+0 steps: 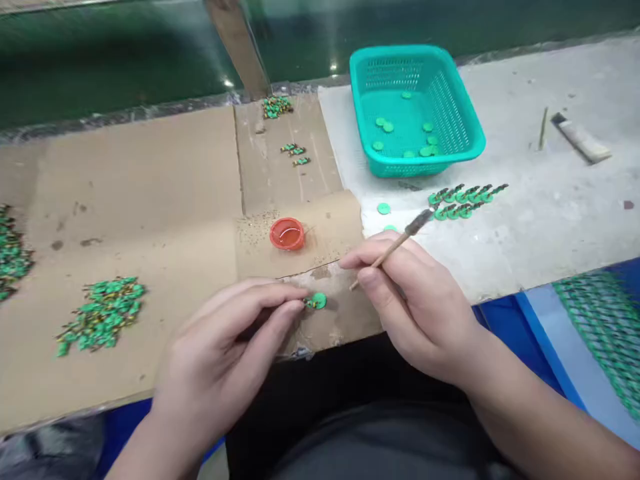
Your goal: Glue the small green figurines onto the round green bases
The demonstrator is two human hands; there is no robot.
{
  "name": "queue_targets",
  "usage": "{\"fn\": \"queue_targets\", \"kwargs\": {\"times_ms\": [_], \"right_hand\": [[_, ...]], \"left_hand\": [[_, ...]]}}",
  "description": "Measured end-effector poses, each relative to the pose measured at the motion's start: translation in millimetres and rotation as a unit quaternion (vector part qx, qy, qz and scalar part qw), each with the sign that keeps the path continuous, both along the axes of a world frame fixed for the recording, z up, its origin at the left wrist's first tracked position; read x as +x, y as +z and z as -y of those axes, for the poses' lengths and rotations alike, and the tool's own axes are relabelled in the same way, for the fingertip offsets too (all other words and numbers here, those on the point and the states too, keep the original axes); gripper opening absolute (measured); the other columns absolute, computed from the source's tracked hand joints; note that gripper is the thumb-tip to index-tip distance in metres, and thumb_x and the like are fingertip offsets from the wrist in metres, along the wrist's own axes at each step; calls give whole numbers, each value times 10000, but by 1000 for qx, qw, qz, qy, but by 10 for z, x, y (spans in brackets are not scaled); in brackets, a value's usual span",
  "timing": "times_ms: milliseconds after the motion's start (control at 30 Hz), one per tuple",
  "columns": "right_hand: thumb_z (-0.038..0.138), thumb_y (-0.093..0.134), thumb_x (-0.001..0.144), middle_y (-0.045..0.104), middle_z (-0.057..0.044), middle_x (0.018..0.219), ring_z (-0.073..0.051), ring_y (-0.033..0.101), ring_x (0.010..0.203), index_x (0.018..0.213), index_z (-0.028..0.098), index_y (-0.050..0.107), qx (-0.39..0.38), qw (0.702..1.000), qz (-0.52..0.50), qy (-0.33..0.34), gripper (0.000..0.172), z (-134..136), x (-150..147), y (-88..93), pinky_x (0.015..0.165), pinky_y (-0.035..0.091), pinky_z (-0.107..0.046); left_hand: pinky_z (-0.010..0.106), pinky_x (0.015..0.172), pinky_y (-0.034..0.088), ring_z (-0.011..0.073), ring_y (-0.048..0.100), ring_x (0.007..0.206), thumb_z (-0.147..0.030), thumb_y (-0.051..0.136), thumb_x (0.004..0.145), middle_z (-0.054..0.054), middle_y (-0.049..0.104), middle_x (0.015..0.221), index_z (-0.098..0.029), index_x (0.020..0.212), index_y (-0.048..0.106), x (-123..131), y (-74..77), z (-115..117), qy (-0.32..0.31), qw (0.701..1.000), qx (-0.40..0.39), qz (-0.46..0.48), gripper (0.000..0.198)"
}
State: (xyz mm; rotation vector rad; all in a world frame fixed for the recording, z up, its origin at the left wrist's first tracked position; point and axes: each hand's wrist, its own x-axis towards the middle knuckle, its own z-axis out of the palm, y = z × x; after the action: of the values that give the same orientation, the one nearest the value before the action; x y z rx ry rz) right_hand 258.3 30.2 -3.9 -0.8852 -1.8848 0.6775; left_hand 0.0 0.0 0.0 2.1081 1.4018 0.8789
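Head view: the left hand (pixel 225 353) pinches a green disc (pixel 319 301) while the right hand (pixel 410 300) grips a thin brush (pixel 395 247); a large heap of green pieces (pixel 103 315) lies left of them, only a short double row of pieces (pixel 463 202) beyond the right hand.

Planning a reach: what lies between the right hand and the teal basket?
In the head view: two green discs on white sheet and the brush tip, held by the right hand, below the teal basket.

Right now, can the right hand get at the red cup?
Probably yes: nothing stands between the right hand and the red cup on the cardboard. It holds a wooden-handled brush, though, which may need setting down first.
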Motion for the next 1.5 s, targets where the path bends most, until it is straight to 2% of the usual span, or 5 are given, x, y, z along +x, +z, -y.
{"fn": "queue_targets", "kwargs": {"times_ms": [400, 500, 733, 933, 1500], "right_hand": [[145, 594, 1220, 814, -85, 1122, -196, 752, 1131, 1231, 147, 739, -8, 1000, -18, 4, 145, 32, -7, -64, 1054, 620, -331], [150, 598, 1221, 808, -86, 1118, -190, 745, 1126, 1220, 141, 742, -8, 1000, -20, 4, 144, 35, -1, -62, 1051, 617, -328], [167, 591, 1226, 821, -84, 1123, -201, 760, 1098, 1209, 171, 739, -4, 1000, -5, 4, 149, 33, -5, -42, 1009, 628, -350], [211, 587, 1231, 842, -92, 1078, -235, 782, 1039, 1062, 211, 717, -1, 999, 31, -9, 214, 30, 19, 5, 916, 641, -388], [180, 611, 1209, 840, -98, 1079, -241, 792, 1060, 1005, 207, 705, 3, 999, 25, -22, 226, 27, 40, -19, 936, 632, -378]], "left_hand": [[350, 954, 709, 183, 870, 983, -254, 742, 1127, -43, 897, 1141, -371, 1198, 844, 9, 21, -25, 8, 1000, 6, -23, 170], [367, 865, 704, 189, 852, 917, -256, 753, 1111, -41, 886, 1081, -377, 1156, 843, 27, 44, -15, 22, 1000, 16, -17, 158], [376, 738, 628, 184, 745, 810, -227, 771, 1074, -22, 815, 940, -358, 1045, 823, -13, 157, 13, 58, 997, 54, -15, 143], [287, 622, 520, 118, 669, 713, -217, 814, 1073, -38, 750, 866, -285, 990, 784, 51, 128, -50, 19, 996, 85, -13, 112], [328, 736, 576, 133, 723, 778, -155, 781, 1103, -28, 778, 929, -292, 1046, 743, 159, 33, -15, 17, 992, 109, -67, 154]]}}
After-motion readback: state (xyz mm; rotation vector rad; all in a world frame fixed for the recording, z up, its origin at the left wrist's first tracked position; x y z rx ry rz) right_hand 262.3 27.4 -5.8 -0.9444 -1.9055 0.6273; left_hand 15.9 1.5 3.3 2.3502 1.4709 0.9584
